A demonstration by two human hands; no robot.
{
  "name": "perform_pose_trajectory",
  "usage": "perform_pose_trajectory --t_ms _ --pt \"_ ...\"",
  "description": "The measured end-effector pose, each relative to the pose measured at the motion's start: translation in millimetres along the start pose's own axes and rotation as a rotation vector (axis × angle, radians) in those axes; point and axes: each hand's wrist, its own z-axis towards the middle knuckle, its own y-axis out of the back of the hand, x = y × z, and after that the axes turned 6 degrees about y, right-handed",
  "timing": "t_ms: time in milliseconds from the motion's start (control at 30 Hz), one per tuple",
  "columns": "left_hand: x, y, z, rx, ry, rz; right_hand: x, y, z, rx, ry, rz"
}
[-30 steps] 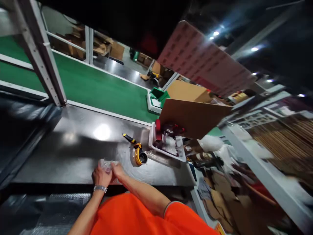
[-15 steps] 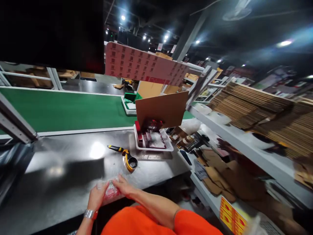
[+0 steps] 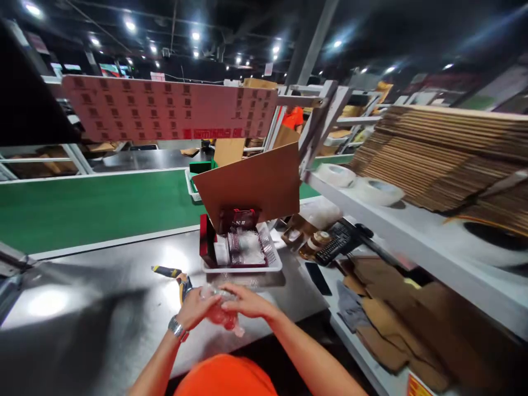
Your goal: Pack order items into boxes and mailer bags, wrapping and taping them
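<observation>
Between my two hands is a small bundle in clear bubble wrap (image 3: 223, 314), reddish inside. My left hand (image 3: 195, 309) grips its left side; a metal watch is on that wrist. My right hand (image 3: 246, 301) closes over its right side, thumb and fingers against the wrap. Just beyond them stands a white plastic basket (image 3: 273, 254) with a dark red box (image 3: 207, 242), a dark SK-II package and clear-wrapped items. A brown cardboard sheet (image 3: 251, 184) leans upright in it. Left of the basket lies a yellow-and-black utility knife (image 3: 165, 271), beside a tape dispenser (image 3: 183, 286) partly hidden by my left hand.
A green conveyor belt (image 3: 94, 206) runs behind the metal table (image 3: 99, 330). At the right, a white shelf (image 3: 433, 242) carries tape rolls (image 3: 377, 191) and stacked flat cardboard (image 3: 445, 154). A keyboard (image 3: 339, 241), a phone (image 3: 317, 278) and a bottle (image 3: 315, 245) lie beneath it.
My hands have moved right with the bubble-wrapped bundle, nearer the basket, and the left one now covers part of the tape dispenser. The view has turned and levelled.
</observation>
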Motion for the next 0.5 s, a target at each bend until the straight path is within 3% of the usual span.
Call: perform_pose_trajectory --t_ms 67,133,267,367,500 --pt "-12 -25 16 -0.024 -0.004 -0.1 -22 49 -13 -0.139 0.019 0.019" --pt "-15 -43 25 -0.114 0.035 -0.204 -47 101 -16 -0.394 -0.017 0.002" --pt "-2 -61 24 -0.218 0.146 -0.272 -88 191 18 -0.801 -0.173 -0.147" --pt "9 -68 15 -0.255 0.188 -0.274 -107 220 63 -0.922 -0.3 -0.342" --pt "15 -72 5 -0.279 0.213 -0.266 -126 214 106 -0.955 -0.368 -0.413"
